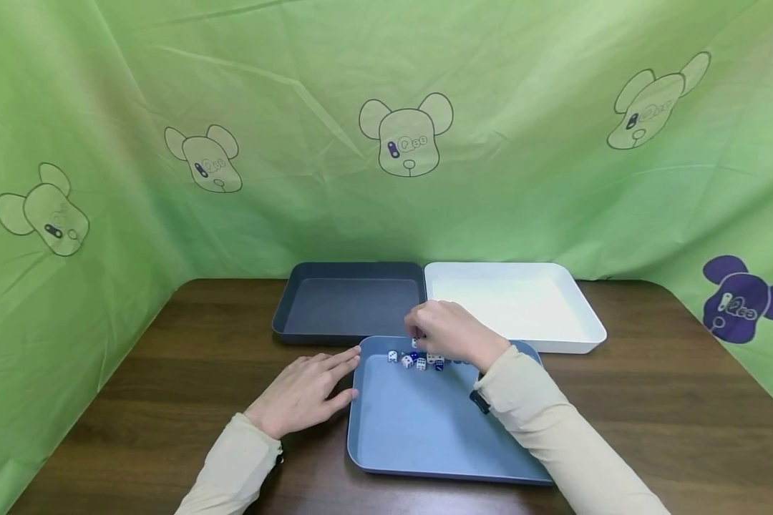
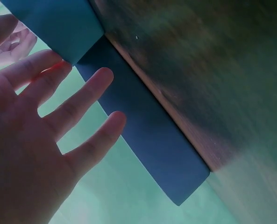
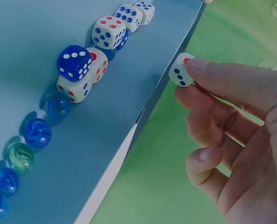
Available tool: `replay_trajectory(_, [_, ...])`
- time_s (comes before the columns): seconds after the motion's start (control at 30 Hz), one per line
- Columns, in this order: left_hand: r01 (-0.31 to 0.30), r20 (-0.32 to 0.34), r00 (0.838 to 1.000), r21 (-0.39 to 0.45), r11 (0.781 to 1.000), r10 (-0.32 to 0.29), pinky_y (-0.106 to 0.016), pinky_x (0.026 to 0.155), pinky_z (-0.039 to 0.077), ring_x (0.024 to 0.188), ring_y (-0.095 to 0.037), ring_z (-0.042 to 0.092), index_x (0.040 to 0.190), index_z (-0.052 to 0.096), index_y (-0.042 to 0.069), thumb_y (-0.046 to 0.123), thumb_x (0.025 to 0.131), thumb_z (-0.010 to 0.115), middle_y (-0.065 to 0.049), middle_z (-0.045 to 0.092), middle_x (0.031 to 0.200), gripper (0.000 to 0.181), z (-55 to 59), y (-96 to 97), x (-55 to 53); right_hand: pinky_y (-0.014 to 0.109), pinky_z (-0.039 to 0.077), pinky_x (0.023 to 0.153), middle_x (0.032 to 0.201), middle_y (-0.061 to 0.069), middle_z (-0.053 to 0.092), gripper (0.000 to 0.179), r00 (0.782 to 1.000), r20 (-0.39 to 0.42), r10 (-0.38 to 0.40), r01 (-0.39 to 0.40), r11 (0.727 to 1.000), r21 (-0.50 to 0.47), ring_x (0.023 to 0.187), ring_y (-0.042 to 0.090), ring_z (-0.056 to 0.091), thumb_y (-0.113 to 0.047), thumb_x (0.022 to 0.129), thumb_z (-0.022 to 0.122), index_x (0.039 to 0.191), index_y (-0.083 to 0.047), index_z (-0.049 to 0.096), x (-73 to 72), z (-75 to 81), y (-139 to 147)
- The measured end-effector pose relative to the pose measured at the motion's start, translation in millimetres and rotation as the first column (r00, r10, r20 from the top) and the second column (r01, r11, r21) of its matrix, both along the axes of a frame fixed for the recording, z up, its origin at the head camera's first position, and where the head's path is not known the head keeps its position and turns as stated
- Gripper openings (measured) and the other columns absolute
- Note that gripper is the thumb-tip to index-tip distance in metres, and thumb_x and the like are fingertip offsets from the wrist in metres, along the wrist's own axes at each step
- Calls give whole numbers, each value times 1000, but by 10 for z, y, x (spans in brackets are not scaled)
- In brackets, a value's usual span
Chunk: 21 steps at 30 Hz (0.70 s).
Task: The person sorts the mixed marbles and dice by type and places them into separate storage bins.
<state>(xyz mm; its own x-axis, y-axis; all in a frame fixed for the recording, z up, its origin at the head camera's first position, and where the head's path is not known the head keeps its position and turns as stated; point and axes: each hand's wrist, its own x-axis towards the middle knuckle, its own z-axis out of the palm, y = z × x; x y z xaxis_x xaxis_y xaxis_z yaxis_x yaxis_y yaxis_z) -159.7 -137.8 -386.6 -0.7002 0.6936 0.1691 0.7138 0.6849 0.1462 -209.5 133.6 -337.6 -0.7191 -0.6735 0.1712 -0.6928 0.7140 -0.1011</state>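
Between thumb and forefinger my right hand (image 1: 449, 330) pinches a white die (image 3: 179, 71) with red and blue pips, over the far edge of the blue tray (image 1: 438, 436). Along that tray's far side lie several white dice (image 3: 109, 32), a blue die (image 3: 74, 63) perched on a white one, blue marbles (image 3: 37, 133) and a green marble (image 3: 21, 158). My left hand (image 1: 304, 395) has its fingers extended, with their tips at the tray's left rim. In the head view, the right hand and wrist cover part of the row.
Behind the blue tray stand a dark tray (image 1: 361, 304) on the left and a white tray (image 1: 509, 300) on the right, side by side. All sit on a brown wooden table (image 1: 187, 372). A green printed curtain (image 1: 296, 157) surrounds the table's back and sides.
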Motion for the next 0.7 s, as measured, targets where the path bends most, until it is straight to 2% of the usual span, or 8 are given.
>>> replay_trajectory(0.27, [-2,8,1000,-1,1000,2,-51,98,49,126,-30,58,144,57,3,34,103,57,-8,49,153,51,15,5,10,30,50,56,72,-3,64,18,996,-77,38,-40,999,-23,61,11,54,5,76,74,72,-11,67,-66,-54,-45])
replay_trajectory(0.57, [-5,11,1000,-6,1000,5,-51,98,49,126,-30,59,144,57,3,34,103,57,-7,49,153,51,13,6,11,31,50,56,73,-2,63,18,997,-70,17,-16,1000,7,60,12,55,4,78,75,73,-12,67,-103,-71,-90])
replay_trajectory(0.7, [-6,9,1000,-8,1000,6,-51,97,50,125,-30,59,143,58,3,35,103,57,-8,50,152,51,8,-3,7,31,52,57,74,-1,64,17,996,-86,29,-29,1000,7,61,13,57,4,78,74,73,-11,67,-123,-75,-124])
